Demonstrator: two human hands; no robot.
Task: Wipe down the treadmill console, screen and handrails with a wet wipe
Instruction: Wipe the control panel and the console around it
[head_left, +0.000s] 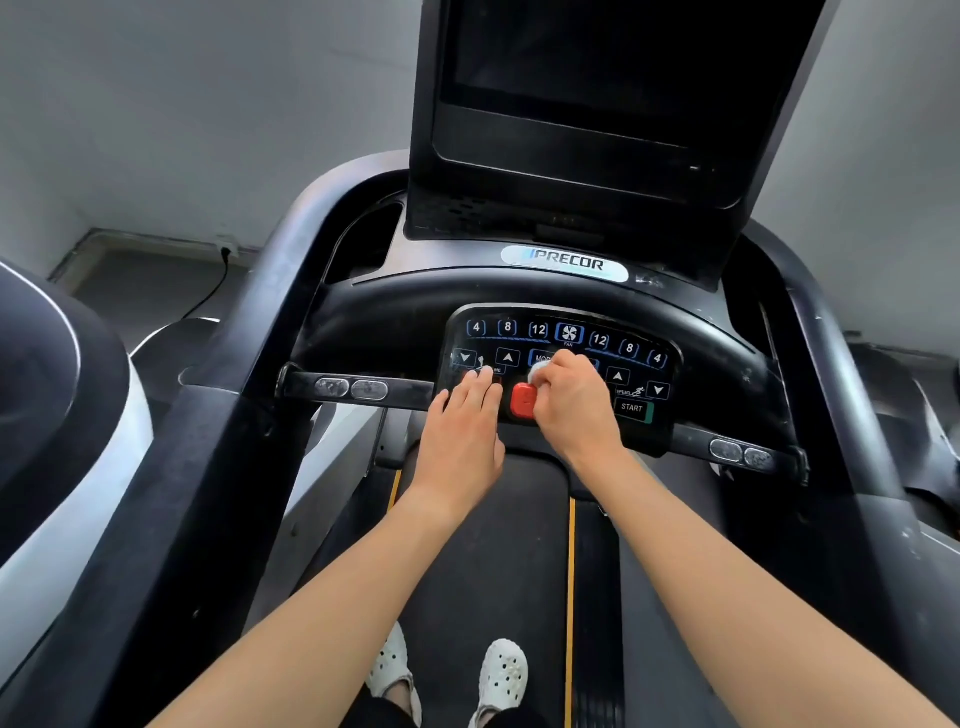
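One wet wipe (539, 370), white and bunched up, pinched in the curled fingers of the right hand (574, 404) and pressed on the console keypad (566, 347), just at 1 o'clock of the single red stop button (521, 401). Left hand (467, 423) lies flat, fingers straight and together, holding nothing, fingertips on the keypad's left part at 9 o'clock of the red button.

Keypad count: six number keys (4, 8, 12 twice over), one fan key (569, 333) mid-row, four arrow keys visible, one START key (632, 408) at 3 o'clock of the right hand.

One dark screen (571, 78) at 12 o'clock above the console, one PRECOR badge (565, 262) between them.

Two front handrail bars: left bar (405, 394) at 9 o'clock, right bar (691, 439) at 3 o'clock, two metal sensor pads on each (four total).

At 6 o'clock: belt (493, 545) with two yellow stripes, two white clogs (501, 670) on it.

One cable (210, 293) at 10 o'clock, running down to the floor.
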